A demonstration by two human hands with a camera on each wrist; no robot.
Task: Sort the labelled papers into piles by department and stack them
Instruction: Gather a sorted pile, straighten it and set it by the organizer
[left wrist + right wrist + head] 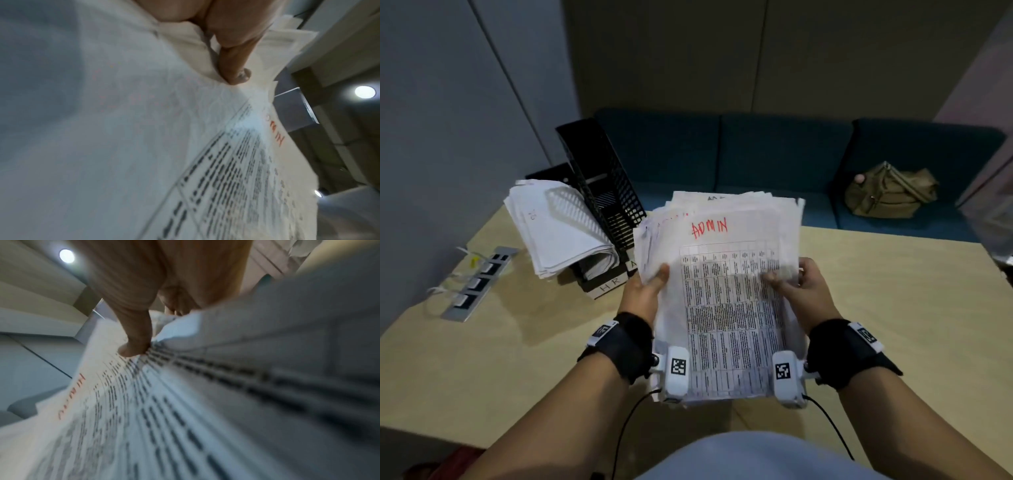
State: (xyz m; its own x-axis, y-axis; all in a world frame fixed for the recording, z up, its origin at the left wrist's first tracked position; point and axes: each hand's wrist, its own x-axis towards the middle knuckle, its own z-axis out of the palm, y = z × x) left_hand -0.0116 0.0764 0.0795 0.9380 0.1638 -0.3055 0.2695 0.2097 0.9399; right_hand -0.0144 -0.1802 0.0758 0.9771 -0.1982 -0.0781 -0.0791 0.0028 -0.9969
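Observation:
A thick stack of papers (726,298) is held up above the table, its top sheet a printed grid marked "ADMIN" (709,228) in red. My left hand (645,291) grips the stack's left edge, thumb (234,65) on top. My right hand (796,291) grips the right edge, its thumb (133,344) pressing the top sheet (156,410). At the back left a black mesh file rack (606,192) stands with a curled bundle of white papers (558,229) leaning on it. White labels sit at the rack's base, one reading "HR" (608,286).
The light wood table (893,308) spreads under the hands. A grey socket strip (479,282) with cables lies at the left edge by the wall. A teal sofa (774,161) runs behind the table with a khaki bag (890,192) on it.

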